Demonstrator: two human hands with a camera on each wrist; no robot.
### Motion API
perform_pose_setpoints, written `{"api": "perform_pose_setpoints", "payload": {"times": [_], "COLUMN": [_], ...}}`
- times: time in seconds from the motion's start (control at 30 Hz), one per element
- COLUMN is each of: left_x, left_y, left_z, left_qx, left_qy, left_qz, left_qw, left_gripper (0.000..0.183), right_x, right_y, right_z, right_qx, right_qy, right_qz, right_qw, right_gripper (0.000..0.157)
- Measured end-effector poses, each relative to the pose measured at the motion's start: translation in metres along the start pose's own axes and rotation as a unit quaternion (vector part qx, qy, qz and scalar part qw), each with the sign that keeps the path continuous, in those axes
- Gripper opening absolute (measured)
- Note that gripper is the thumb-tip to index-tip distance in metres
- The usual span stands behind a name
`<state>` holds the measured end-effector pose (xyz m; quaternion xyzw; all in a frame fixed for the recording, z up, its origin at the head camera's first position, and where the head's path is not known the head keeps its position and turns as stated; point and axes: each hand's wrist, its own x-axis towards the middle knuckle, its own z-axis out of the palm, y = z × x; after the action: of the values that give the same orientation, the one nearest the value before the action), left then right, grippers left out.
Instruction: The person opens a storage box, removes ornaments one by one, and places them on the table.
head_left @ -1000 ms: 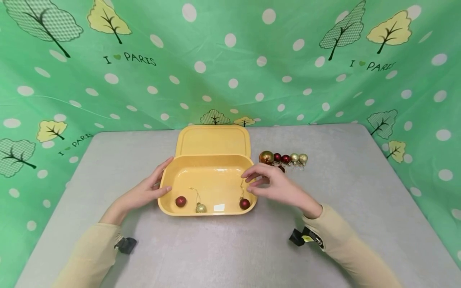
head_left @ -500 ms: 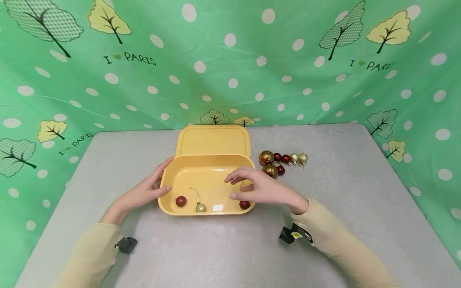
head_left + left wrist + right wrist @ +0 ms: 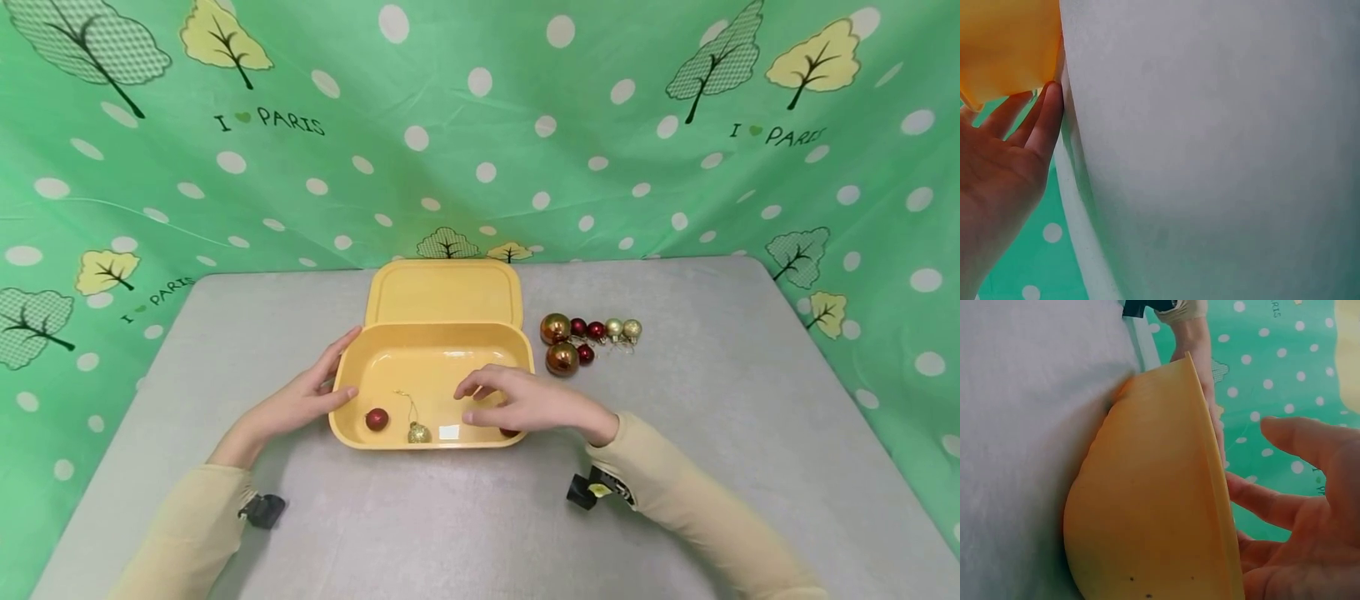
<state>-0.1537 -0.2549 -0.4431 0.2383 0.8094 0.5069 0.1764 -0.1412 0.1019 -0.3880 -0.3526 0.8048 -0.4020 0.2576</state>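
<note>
A yellow plastic box (image 3: 442,367) lies uncovered, with its flat yellow lid (image 3: 446,292) right behind it. Inside, toward the near wall, are a dark red Christmas bauble (image 3: 377,419) and a glittery gold bauble (image 3: 418,433) with a string loop. Another red bauble (image 3: 509,432) is mostly hidden beneath my right hand (image 3: 517,402). That hand hovers over the box's right half, fingers spread and slightly bent, holding nothing. My left hand (image 3: 309,396) holds the box's left side, thumb over the rim and fingers along the outer wall; the left wrist view shows those fingers (image 3: 1047,122) against it.
Right of the box, on the grey table (image 3: 720,400), sits a group of baubles: two large copper-gold ones, one a shiny ball (image 3: 562,358), several small red ones, and two small pale gold ones, including a glittery ball (image 3: 632,330). A green polka-dot cloth (image 3: 480,150) hangs behind.
My right hand has moved left from the box's right rim to over its interior, covering the right red bauble and uncovering the large copper-gold ball. The left hand stays put.
</note>
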Motion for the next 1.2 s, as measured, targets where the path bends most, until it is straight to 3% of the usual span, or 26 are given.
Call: {"api": "perform_pose_setpoints", "payload": {"times": [0.17, 0.33, 0.63, 0.87, 1.07, 1.2], "left_x": [0.0, 0.0, 0.0, 0.0, 0.0, 0.001], "left_y": [0.001, 0.001, 0.001, 0.003, 0.003, 0.003], "left_z": [0.0, 0.0, 0.0, 0.0, 0.0, 0.001], "left_qx": [0.0, -0.006, -0.007, -0.004, -0.005, -0.005], "left_qy": [0.0, -0.001, -0.002, 0.0, -0.001, -0.001], "left_qz": [0.0, 0.003, 0.004, -0.001, -0.003, -0.001], "left_qw": [1.0, 1.0, 1.0, 1.0, 1.0, 1.0], "left_gripper": [0.08, 0.081, 0.081, 0.08, 0.08, 0.08], "right_x": [0.005, 0.006, 0.005, 0.01, 0.018, 0.021], "right_y": [0.001, -0.003, -0.014, -0.007, 0.003, 0.009], "right_z": [0.001, 0.002, 0.001, -0.001, 0.001, 0.0], "right_qx": [-0.052, -0.073, -0.12, -0.07, -0.018, 0.006], "right_qy": [-0.04, -0.042, -0.085, -0.131, -0.183, -0.196], "right_qz": [0.002, 0.01, 0.053, 0.015, -0.011, -0.032], "right_qw": [0.998, 0.996, 0.988, 0.989, 0.983, 0.98], "right_gripper": [0.039, 0.039, 0.048, 0.041, 0.037, 0.034]}}
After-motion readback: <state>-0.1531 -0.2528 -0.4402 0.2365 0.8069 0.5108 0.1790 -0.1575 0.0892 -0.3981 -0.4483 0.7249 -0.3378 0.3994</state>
